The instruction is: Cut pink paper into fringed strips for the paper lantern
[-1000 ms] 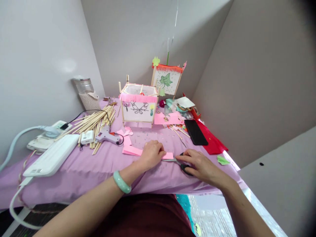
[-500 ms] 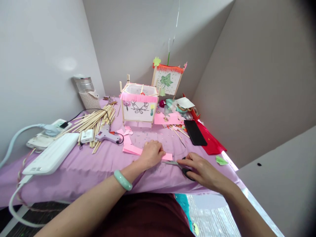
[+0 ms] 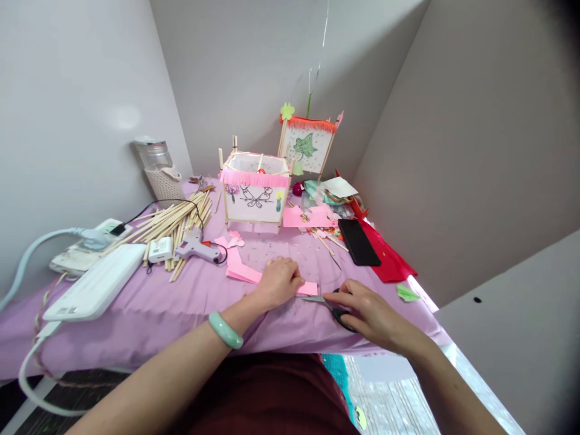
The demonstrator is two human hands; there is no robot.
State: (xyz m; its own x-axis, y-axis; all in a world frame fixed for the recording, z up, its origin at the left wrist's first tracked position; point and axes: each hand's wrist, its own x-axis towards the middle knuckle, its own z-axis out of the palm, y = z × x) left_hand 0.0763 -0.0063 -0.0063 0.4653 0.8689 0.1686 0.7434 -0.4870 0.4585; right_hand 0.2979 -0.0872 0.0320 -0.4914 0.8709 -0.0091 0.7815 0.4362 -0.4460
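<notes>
My left hand, with a pale green bangle on its wrist, is closed over a folded pink paper strip and presses it to the cloth. The strip's short end sticks out to the right of the fingers. In my right hand is a pair of black-handled scissors, pointing left. Their blades lie along the near edge of that end; whether they touch the paper I cannot tell. Behind my hands stands a lantern of sticks and drawn-on white panels, with a pink fringe.
On the purple cloth, at left, lie wooden sticks, a glue gun, a white power bank and a bottle. A phone rests on red material at right. Another lantern stands behind.
The view shifts very slightly. Both hands, the pink paper strip and the scissors keep almost the same places.
</notes>
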